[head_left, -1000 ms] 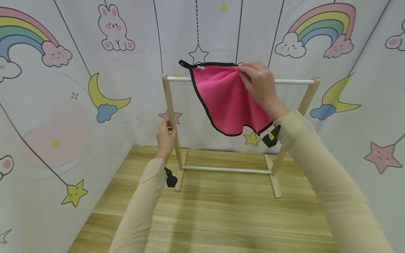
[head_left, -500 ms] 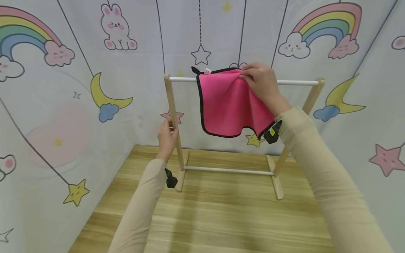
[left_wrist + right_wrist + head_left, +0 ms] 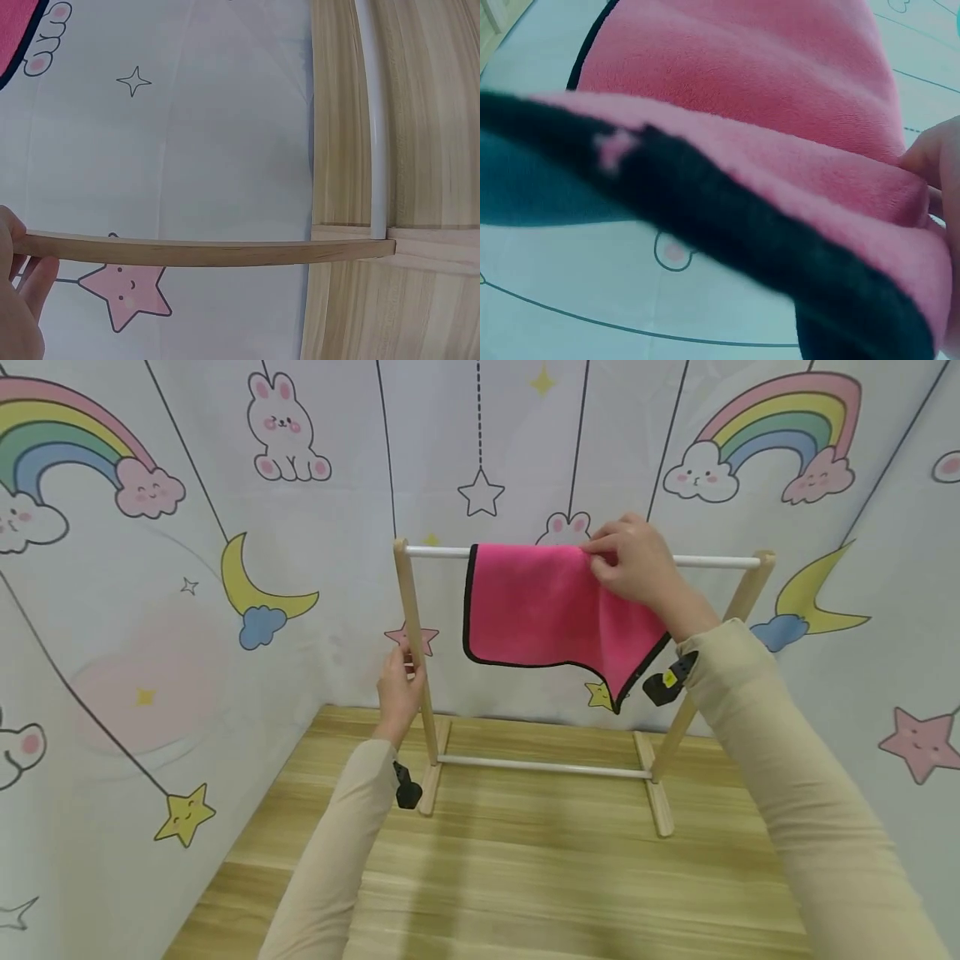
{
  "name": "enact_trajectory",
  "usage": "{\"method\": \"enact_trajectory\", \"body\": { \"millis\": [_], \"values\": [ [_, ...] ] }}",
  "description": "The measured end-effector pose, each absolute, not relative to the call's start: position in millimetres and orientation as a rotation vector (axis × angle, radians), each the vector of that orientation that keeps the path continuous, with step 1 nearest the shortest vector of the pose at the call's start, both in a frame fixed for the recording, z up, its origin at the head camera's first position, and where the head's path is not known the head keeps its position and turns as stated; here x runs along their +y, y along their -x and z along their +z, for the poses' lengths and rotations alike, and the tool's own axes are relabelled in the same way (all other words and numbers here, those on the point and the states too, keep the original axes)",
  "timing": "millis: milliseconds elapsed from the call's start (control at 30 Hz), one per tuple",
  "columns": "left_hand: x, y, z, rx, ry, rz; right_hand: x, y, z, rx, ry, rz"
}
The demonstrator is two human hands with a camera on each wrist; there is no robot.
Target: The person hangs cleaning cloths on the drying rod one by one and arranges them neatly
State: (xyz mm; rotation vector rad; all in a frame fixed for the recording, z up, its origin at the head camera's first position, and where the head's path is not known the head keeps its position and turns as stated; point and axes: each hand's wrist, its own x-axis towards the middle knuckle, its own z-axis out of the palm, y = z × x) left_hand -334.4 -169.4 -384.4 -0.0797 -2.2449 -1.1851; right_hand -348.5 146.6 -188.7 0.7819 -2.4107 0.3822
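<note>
A pink cloth [image 3: 525,606] with black edging drapes over the white top rod [image 3: 442,552] of a wooden rack. Its left part hangs flat, while the right part gathers into a fold with one low corner. My right hand [image 3: 637,564] pinches the cloth at the rod. Seen from the right wrist, the plush cloth [image 3: 750,82] bunches by the fingers, with a blurred black edge across the front. Lower down, my left hand [image 3: 399,693] grips the rack's left post [image 3: 408,597]. The left wrist view shows thumb and fingers around that post [image 3: 187,253].
The rack's right post [image 3: 742,593] stands beyond my right forearm. A white lower rod [image 3: 540,767] joins the wooden feet on the wood-grain surface [image 3: 585,877]. Behind and beside hangs a white backdrop [image 3: 345,527] printed with rainbows, stars and rabbits.
The cloth's upper left part, with its loop and tag, has gone from above the rod to out of sight behind it. My right hand has come slightly down and right; the left keeps its grip.
</note>
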Motion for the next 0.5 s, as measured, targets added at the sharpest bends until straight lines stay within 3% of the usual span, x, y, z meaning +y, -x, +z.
{"method": "enact_trajectory", "body": {
  "millis": [500],
  "values": [
    [-169.7, 335.8, -384.8, -2.239, 0.104, -1.168, 163.1, 342.4, -181.9, -2.441, -0.688, 0.487]
  ]
}}
